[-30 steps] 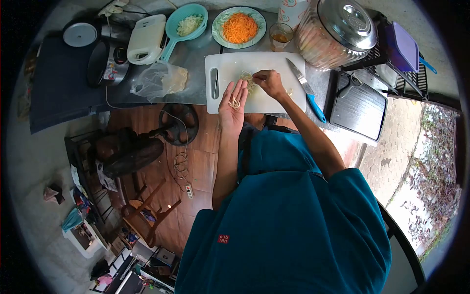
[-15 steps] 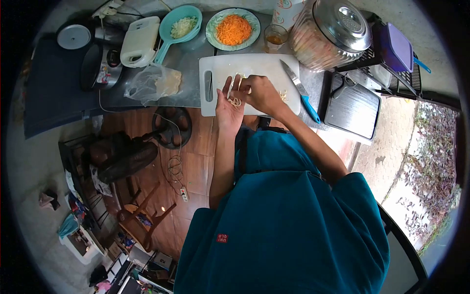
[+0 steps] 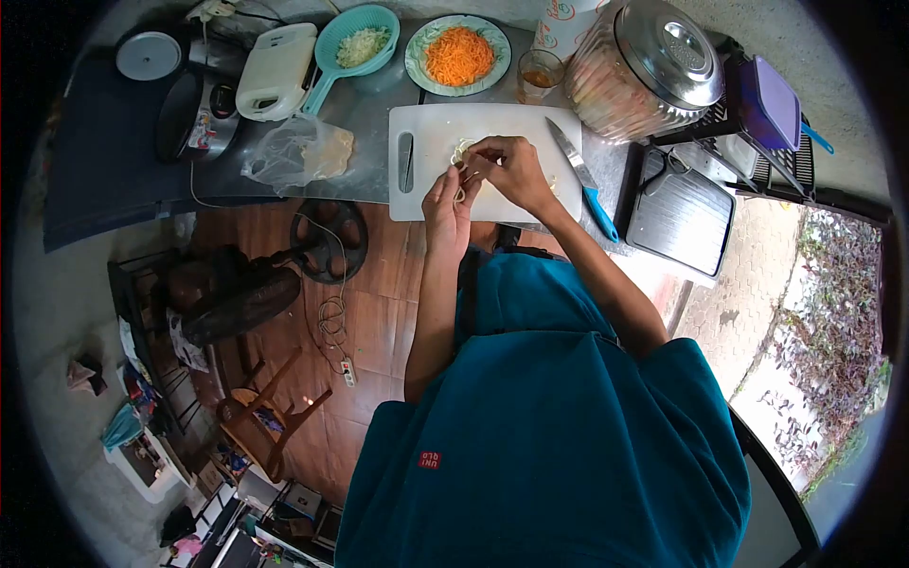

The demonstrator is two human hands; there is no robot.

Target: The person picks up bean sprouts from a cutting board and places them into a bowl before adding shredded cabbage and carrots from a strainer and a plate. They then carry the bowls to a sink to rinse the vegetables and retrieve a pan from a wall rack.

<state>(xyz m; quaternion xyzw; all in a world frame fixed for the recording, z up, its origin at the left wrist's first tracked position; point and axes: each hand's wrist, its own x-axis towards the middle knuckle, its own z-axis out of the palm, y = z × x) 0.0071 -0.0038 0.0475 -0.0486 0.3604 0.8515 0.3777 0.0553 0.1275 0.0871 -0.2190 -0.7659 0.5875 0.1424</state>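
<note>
My left hand (image 3: pixel 447 214) is over the near edge of a white cutting board (image 3: pixel 431 123), its fingers curled around pale curled strips (image 3: pixel 460 195). My right hand (image 3: pixel 516 172) meets it from the right with thumb and fingers pinched together; what sits between those fingertips is too small to make out. More pale strips (image 3: pixel 462 150) lie on the board just beyond my hands, and a few bits are near my right wrist. A knife (image 3: pixel 572 156) with a blue handle rests along the board's right side, its handle past the edge.
Behind the board are a plate (image 3: pixel 414 68) of shredded carrot, a teal strainer (image 3: pixel 327 49) with chopped pale pieces, a glass (image 3: pixel 538 79) and a big lidded jar (image 3: pixel 615 80). A plastic bag (image 3: pixel 284 161) lies left; a dark tray (image 3: pixel 686 213) sits right.
My left hand's fingers have gone from spread to curled around the strips. My right hand has shifted slightly, fingertips still close to the left hand. The view has tilted a little.
</note>
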